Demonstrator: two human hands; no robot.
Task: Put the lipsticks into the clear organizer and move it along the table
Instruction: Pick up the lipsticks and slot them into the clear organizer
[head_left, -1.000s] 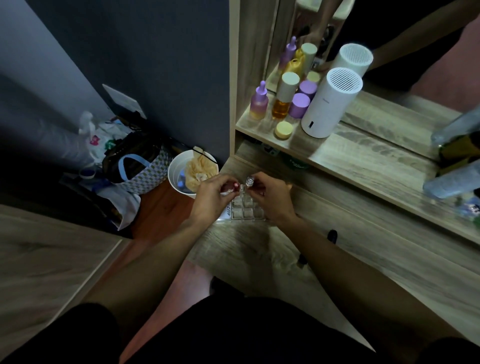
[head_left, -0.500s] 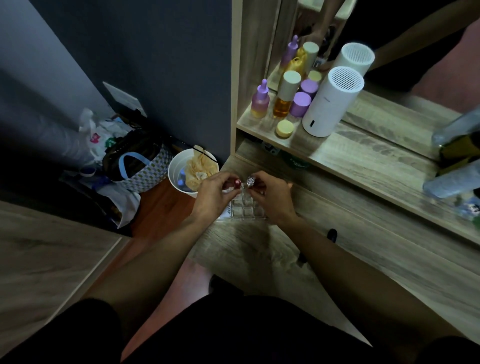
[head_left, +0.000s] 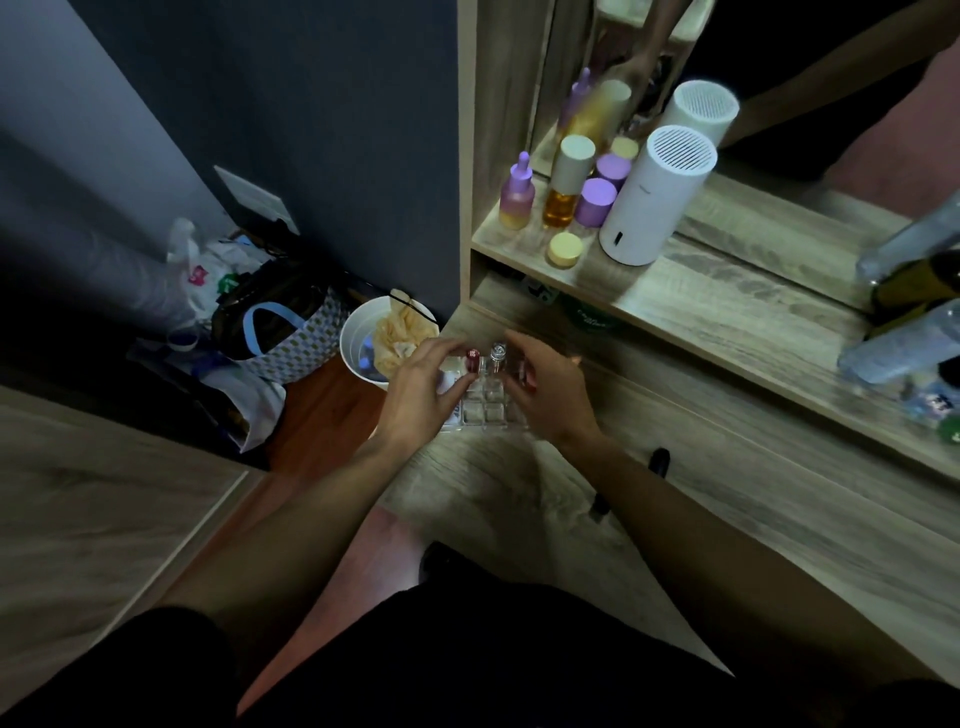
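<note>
Both hands over the clear organizer (head_left: 485, 410) at the counter's (head_left: 649, 499) left end; left hand (head_left: 421, 387) loosely curled, fingertips at a red-capped lipstick (head_left: 471, 359); right hand (head_left: 548, 387) likewise beside a silver-capped lipstick (head_left: 497, 356); whether either is pinched firmly, cannot tell. To seat them well: keep each tube upright, lower it straight into one cell, release only once bottomed. Organizer: transparent grid of square cells, near rows apparently empty; both lipsticks upright in the far row.
</note>
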